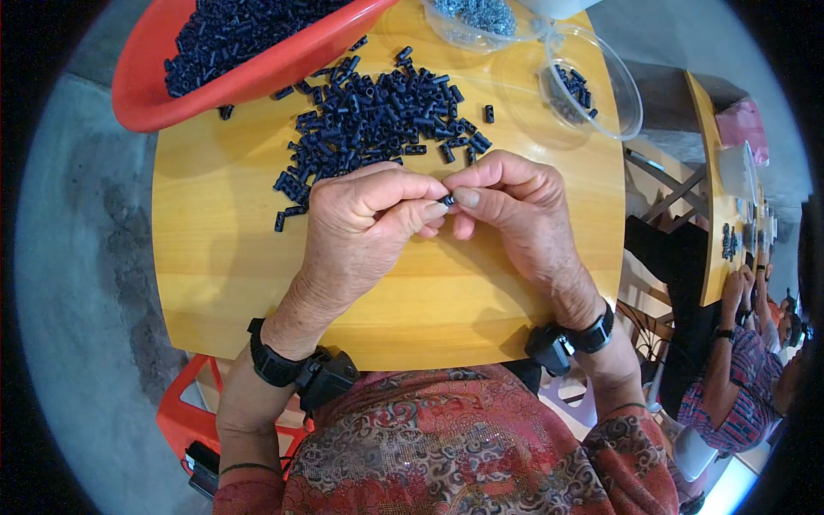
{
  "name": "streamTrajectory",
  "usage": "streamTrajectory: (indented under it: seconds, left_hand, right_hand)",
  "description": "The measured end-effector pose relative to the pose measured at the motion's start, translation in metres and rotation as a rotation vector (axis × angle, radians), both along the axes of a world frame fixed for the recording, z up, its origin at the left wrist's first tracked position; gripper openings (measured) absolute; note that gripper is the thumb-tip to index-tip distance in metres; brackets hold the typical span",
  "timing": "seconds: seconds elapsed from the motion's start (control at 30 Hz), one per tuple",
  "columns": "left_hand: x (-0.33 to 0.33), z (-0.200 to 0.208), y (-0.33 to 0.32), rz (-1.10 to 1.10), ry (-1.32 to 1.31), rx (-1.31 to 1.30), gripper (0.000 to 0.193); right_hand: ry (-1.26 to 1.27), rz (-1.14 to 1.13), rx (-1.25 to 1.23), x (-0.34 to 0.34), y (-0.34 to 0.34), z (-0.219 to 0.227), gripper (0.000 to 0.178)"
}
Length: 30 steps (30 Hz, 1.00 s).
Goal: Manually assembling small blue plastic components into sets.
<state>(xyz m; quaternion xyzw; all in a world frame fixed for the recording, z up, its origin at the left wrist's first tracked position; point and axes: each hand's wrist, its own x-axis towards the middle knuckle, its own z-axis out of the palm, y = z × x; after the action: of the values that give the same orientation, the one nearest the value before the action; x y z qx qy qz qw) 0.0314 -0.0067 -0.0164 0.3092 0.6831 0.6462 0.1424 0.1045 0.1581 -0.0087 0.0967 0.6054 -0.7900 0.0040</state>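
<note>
My left hand (365, 215) and my right hand (515, 206) meet above the middle of the wooden table (403, 309). Between their thumbs and forefingers they pinch a small black cylindrical part (446, 200), mostly covered by the fingertips. Whether a second small piece is in my right fingers cannot be seen. Just beyond my hands spreads a loose pile of short black tubular plastic parts (369, 120), some with holes in their sides. A few of them lie apart at the pile's edges.
A red basin (137, 94) full of black parts stands at the far left. At the far right are a clear tub (485, 41) of shiny metal pieces and a clear round container (631, 103) with some black parts. Other people sit at another table (712, 197) to the right.
</note>
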Motion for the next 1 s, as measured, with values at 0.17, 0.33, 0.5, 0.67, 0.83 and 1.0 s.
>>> streamTrajectory:
  seconds: [0.17,0.33,0.5,0.67,0.83,1.0]
  left_hand:
    - [0.0,-0.001,0.0,0.009,0.0,0.0,0.007]
    - [0.0,-0.002,0.0,0.01,0.057,0.025,0.007]
    - [0.001,-0.002,-0.002,0.002,0.023,0.015,0.007]
    - [0.003,0.0,-0.002,0.013,0.001,0.013,0.007]
    - [0.001,-0.003,-0.001,0.019,-0.067,0.005,0.007]
    - [0.004,-0.001,-0.001,0.011,-0.243,0.031,0.006]
  right_hand:
    - [-0.01,0.005,0.0,-0.001,0.0,0.0,0.007]
    - [0.018,-0.001,-0.005,0.0,-0.002,-0.001,0.007]
    - [0.047,-0.001,0.083,0.001,-0.006,0.002,0.007]
    - [0.08,-0.011,0.115,-0.001,-0.009,0.0,0.006]
    - [0.068,-0.011,0.117,-0.004,-0.008,-0.003,0.005]
    - [0.022,-0.124,0.073,0.002,-0.005,0.003,0.006]
